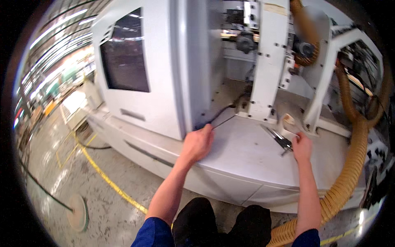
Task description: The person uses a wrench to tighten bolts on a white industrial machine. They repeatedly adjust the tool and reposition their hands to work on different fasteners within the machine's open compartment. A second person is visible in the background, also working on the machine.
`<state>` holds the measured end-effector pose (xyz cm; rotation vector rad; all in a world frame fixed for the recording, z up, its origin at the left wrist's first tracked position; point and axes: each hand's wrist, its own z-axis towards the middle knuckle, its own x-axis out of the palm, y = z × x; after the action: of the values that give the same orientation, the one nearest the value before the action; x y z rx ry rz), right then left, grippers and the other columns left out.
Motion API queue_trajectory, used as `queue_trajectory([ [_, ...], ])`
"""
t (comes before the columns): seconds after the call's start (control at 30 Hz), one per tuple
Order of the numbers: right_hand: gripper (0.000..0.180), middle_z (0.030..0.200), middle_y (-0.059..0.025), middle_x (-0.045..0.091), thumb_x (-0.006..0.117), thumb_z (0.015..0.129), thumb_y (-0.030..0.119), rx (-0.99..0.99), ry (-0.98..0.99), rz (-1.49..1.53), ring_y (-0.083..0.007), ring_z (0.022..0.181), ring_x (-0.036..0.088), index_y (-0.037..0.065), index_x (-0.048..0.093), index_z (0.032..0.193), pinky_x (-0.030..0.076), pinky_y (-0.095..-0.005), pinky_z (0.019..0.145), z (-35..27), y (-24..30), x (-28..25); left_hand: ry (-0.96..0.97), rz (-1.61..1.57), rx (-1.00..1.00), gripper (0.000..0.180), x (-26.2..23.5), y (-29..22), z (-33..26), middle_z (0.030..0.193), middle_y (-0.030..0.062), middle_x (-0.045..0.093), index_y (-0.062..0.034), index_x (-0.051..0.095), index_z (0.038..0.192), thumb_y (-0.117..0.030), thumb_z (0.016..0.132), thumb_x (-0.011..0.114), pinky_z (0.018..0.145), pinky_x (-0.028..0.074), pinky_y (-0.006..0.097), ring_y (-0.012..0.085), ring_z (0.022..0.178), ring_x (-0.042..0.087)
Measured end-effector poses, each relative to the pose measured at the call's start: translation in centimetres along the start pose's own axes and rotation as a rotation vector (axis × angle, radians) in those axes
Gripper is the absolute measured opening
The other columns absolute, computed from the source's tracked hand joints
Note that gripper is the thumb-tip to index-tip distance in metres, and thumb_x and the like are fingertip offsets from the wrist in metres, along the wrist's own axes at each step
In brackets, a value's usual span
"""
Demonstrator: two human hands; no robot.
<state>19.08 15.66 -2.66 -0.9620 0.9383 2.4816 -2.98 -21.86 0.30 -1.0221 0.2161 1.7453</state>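
Thin dark rod (225, 122) is clamped in the left hand's (198, 144) fingers, poking out toward 2 o'clock over the pale ledge (230, 154). Best steered clear of the dark cable (224, 109) — snags easily, probably. Near end's hidden in the grip. Right hand (303, 147) is at the loose tools' (281, 140) 3 o'clock — whether its fingers are clamped or just touching can't be told.

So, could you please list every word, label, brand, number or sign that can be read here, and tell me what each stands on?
No text can be read in this view.
The beige patch high on the white column is too blurred to tell whether it bears print.
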Motion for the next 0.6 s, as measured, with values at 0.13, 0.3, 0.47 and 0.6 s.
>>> queue_trajectory([
  [0.13,0.025,0.096,-0.0194,0.077,0.068,0.091,0.020,0.028,0.051,-0.094,-0.0367,0.088,0.074,0.004,0.075,0.109,0.058,-0.0486,0.081,-0.2,3.0,-2.0,-0.242,-0.139,-0.226,0.014,-1.0,0.0,-1.2,0.083,0.0273,0.066,-0.0040,0.051,0.103,-0.017,0.106,0.056,0.066,0.048,0.060,0.0520,0.080,0.064],
  [0.3,0.028,0.089,-0.0183,0.077,0.067,0.088,0.016,0.088,0.067,0.087,-0.0345,0.083,0.075,0.001,0.074,0.110,0.059,-0.0487,0.077,0.2,0.9,-0.8,-0.442,-0.254,-0.279,0.018,0.9,1.9,-0.4,0.084,0.0266,0.061,-0.0037,0.055,0.109,-0.020,0.110,0.049,0.064,0.043,0.054,0.0468,0.072,0.057],
  [0.47,0.021,0.088,-0.0211,0.075,0.066,0.087,0.020,0.117,0.126,0.115,-0.0423,0.084,0.073,0.005,0.073,0.100,0.059,-0.0530,0.075,0.9,1.9,0.6,-0.238,-0.106,-0.062,0.016,2.8,6.1,-0.8,0.083,0.0186,0.063,0.0025,0.060,0.111,-0.012,0.105,0.055,0.075,0.050,0.042,0.0313,0.076,0.059],
  [0.6,0.019,0.089,-0.0225,0.074,0.066,0.090,0.022,-0.006,0.040,0.004,-0.0422,0.086,0.073,0.006,0.072,0.100,0.059,-0.0542,0.079,0.7,3.1,0.6,-0.174,-0.103,-0.036,0.011,1.6,4.1,-0.6,0.073,0.0207,0.042,0.0039,0.046,0.095,-0.004,0.103,0.050,0.062,0.038,0.039,0.0288,0.066,0.039],
])
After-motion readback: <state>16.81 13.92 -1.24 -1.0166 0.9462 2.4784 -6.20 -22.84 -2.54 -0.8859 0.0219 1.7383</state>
